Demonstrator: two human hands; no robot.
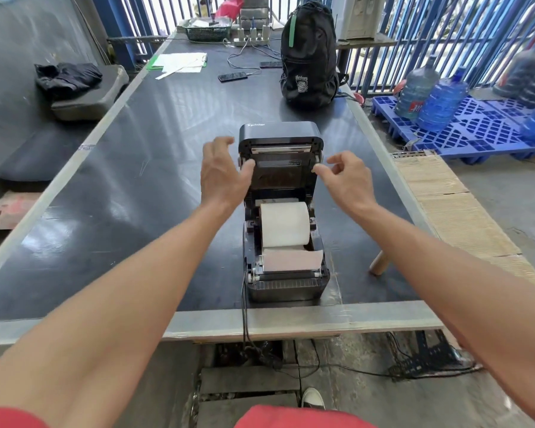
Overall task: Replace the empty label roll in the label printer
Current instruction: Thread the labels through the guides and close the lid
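Observation:
A black label printer (pixel 283 285) stands near the front edge of the dark table, with its lid (pixel 280 140) raised upright. A full white label roll (pixel 284 223) lies in its bay, and its paper end (pixel 292 259) reaches forward over the front roller. My left hand (pixel 223 171) is at the lid's left side, fingers spread, thumb against the lid edge. My right hand (pixel 346 174) is at the lid's right side with fingers curled, fingertips at the lid's corner. Neither hand holds anything. An empty cardboard core (pixel 380 262) lies on the table to the right of the printer.
A black backpack (pixel 309 54) stands behind the printer. Phones (pixel 232 76), papers (pixel 179 63), a power strip (pixel 250 40) and a basket (pixel 207 30) lie at the far end. The printer's cable (pixel 245 322) hangs over the front table edge. Water bottles (pixel 442 101) stand on a blue pallet at the right.

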